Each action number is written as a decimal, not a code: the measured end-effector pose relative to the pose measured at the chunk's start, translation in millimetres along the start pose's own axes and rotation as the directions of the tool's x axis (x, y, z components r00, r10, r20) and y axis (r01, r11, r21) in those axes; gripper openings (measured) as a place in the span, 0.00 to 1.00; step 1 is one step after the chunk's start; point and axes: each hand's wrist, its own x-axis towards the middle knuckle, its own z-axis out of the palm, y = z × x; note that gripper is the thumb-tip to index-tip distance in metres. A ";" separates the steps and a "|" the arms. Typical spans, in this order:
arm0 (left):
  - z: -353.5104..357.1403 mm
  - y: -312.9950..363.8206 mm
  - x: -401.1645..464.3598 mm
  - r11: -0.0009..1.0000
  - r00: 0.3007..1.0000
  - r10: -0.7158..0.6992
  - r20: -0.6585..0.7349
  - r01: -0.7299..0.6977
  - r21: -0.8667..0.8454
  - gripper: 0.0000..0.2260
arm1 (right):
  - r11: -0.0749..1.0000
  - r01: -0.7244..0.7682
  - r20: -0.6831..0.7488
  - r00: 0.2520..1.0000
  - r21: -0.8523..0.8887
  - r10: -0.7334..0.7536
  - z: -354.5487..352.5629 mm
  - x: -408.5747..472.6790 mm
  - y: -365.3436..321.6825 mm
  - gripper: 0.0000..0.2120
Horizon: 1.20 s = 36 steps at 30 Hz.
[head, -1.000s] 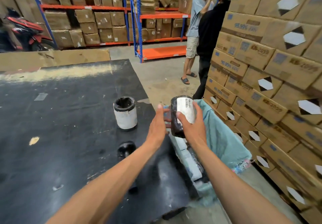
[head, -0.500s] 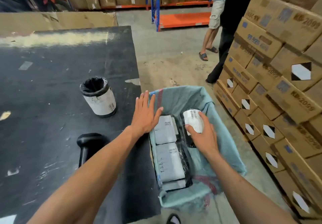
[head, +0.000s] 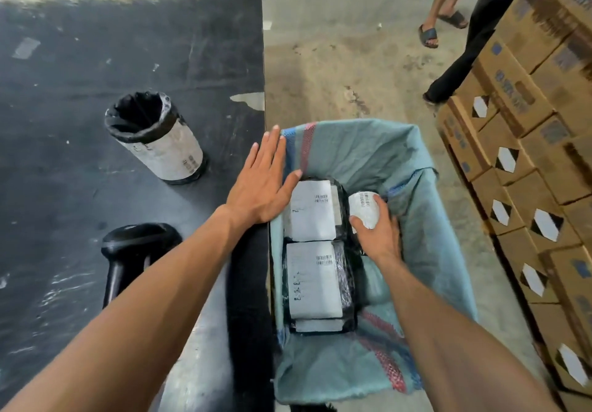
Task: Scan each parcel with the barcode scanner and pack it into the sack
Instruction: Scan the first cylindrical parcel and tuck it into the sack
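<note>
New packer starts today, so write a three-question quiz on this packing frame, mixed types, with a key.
1. True or false: the right hand grips a cylindrical parcel inside the sack.
2. Multiple choice: the barcode scanner is
A. in the left hand
B. lying on the black table
C. in the sack
3. Fill in: the parcel still on the table stands ____.

Key: 1 true; 2 B; 3 upright
</note>
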 end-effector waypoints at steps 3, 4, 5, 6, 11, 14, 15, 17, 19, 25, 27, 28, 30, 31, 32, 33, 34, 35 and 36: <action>0.1 -0.9 1.2 1.000 1.000 -0.005 0.004 0.005 0.009 0.34 | 0.999 -0.021 0.013 1.000 -0.030 0.022 14.5 21.2 14.7 0.37; 0.5 -1.3 1.6 1.000 1.000 -0.005 0.006 0.005 0.013 0.34 | 0.999 -0.021 0.017 1.000 -0.038 0.022 19.5 27.6 19.5 0.38; 1.0 -1.4 1.7 1.000 1.000 -0.005 0.005 0.005 0.017 0.34 | 0.999 -0.018 0.019 1.000 -0.044 0.018 24.6 33.7 23.9 0.38; 1.3 -2.0 1.8 1.000 1.000 -0.004 0.000 0.004 0.020 0.34 | 0.999 -0.013 0.025 1.000 -0.051 0.014 30.2 39.4 28.5 0.38; 2.5 -3.2 2.5 1.000 1.000 0.011 0.001 -0.011 0.015 0.34 | 0.993 0.036 0.054 0.998 -0.116 -0.030 55.9 52.7 55.8 0.40; 3.4 -4.2 3.6 1.000 1.000 0.011 0.002 -0.011 0.008 0.33 | 0.987 0.060 0.031 0.998 -0.151 -0.056 60.7 51.8 62.4 0.40; 3.9 -4.4 3.8 1.000 1.000 0.010 0.003 -0.010 0.006 0.33 | 0.986 0.062 0.032 0.998 -0.152 -0.058 60.6 52.0 62.5 0.41; 4.2 -4.9 3.7 1.000 1.000 0.008 0.008 -0.008 0.008 0.33 | 0.987 0.071 0.043 0.997 -0.146 -0.065 58.5 53.0 62.8 0.41; 3.9 -5.6 3.4 1.000 1.000 0.006 0.006 -0.006 0.015 0.33 | 0.988 0.073 0.059 0.996 -0.135 -0.066 55.7 52.8 62.8 0.41; 4.3 -4.9 3.5 1.000 1.000 0.010 0.004 -0.010 0.010 0.34 | 0.991 0.075 0.141 0.988 -0.113 -0.059 43.7 51.0 63.5 0.41; 5.1 -5.7 3.6 1.000 1.000 0.007 0.008 -0.007 0.013 0.34 | 0.990 0.066 0.147 0.988 -0.127 -0.047 40.7 51.0 65.1 0.43; 5.4 -5.8 3.9 1.000 1.000 0.006 0.011 -0.006 0.016 0.34 | 0.989 0.059 0.142 0.989 -0.135 -0.040 38.4 50.0 64.2 0.44; 6.8 -5.3 4.1 1.000 1.000 0.004 0.019 -0.004 0.021 0.33 | 0.989 0.037 0.123 0.992 -0.143 -0.019 32.5 45.2 59.7 0.44; 7.2 -4.9 4.0 1.000 1.000 0.003 0.019 -0.003 0.023 0.33 | 0.989 0.034 0.116 0.993 -0.141 -0.018 28.2 40.7 54.3 0.41; 7.3 -4.2 4.2 1.000 1.000 0.002 0.023 -0.003 0.022 0.33 | 0.990 0.035 0.111 0.994 -0.138 -0.020 23.8 36.1 49.3 0.39; 6.6 -3.3 4.1 1.000 1.000 0.002 0.029 -0.002 0.021 0.33 | 0.990 0.034 0.107 0.994 -0.137 -0.019 19.3 31.3 44.0 0.37; 6.0 -2.6 4.0 1.000 0.999 0.000 0.038 -0.001 0.021 0.33 | 0.991 0.023 0.110 0.994 -0.133 -0.009 14.3 25.7 38.2 0.36; 5.1 -2.0 3.5 1.000 0.999 -0.003 0.046 0.002 0.020 0.33 | 0.991 0.017 0.116 0.993 -0.129 -0.002 8.9 18.6 30.7 0.36; 3.9 -1.1 3.1 1.000 0.998 -0.007 0.055 0.006 0.017 0.33 | 0.993 0.013 0.123 0.992 -0.121 0.002 3.5 10.7 22.0 0.35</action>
